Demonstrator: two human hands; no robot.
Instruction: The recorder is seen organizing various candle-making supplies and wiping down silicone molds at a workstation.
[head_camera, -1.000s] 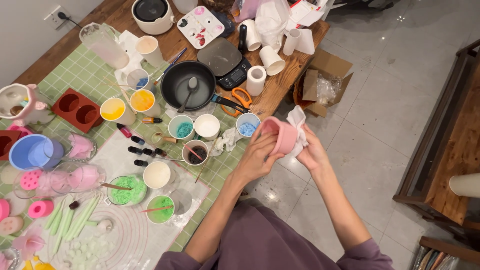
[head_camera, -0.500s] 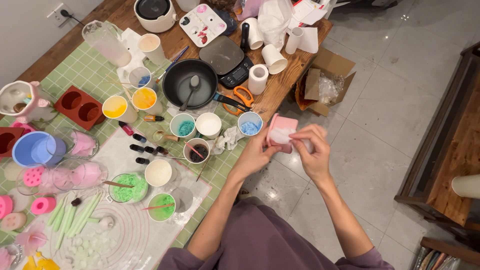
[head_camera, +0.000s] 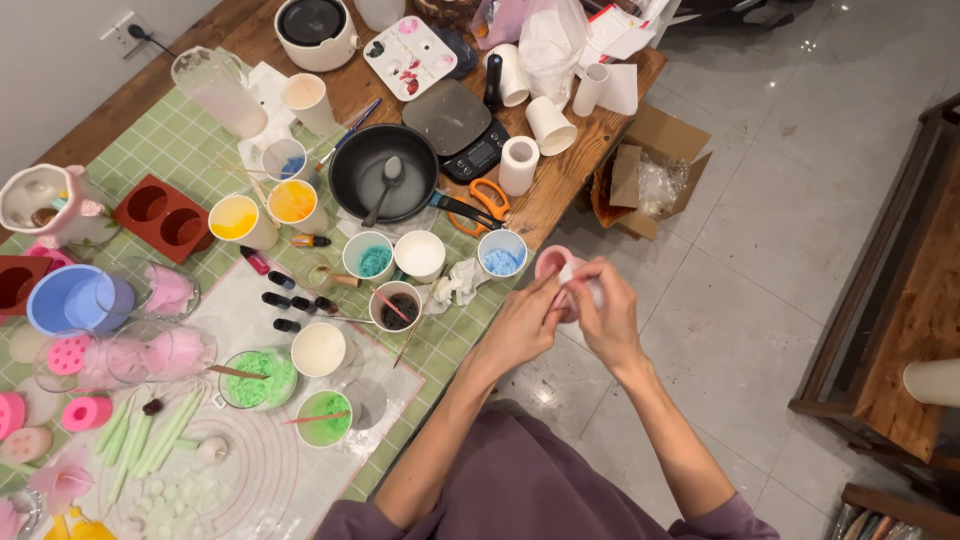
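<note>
My left hand (head_camera: 527, 316) holds a small pink cup (head_camera: 551, 264) just off the table's near edge, above the floor. My right hand (head_camera: 604, 312) presses a piece of white tissue (head_camera: 578, 283) against the cup's side. Both hands are closed around these two things. On the table edge nearest them stand a cup of blue granules (head_camera: 500, 255) and a crumpled white tissue (head_camera: 456, 283).
The green checked mat (head_camera: 185, 150) carries several cups of coloured wax, a black pan with a spoon (head_camera: 384, 180), a kitchen scale (head_camera: 458, 128), orange scissors (head_camera: 483, 203) and red moulds (head_camera: 162, 215). An open cardboard box (head_camera: 645, 170) sits on the floor; wooden furniture (head_camera: 895, 320) stands right.
The hands and the pink cup have drifted slightly down and closer together. My right hand, stretched out with the tissue earlier, has come back against the cup.
</note>
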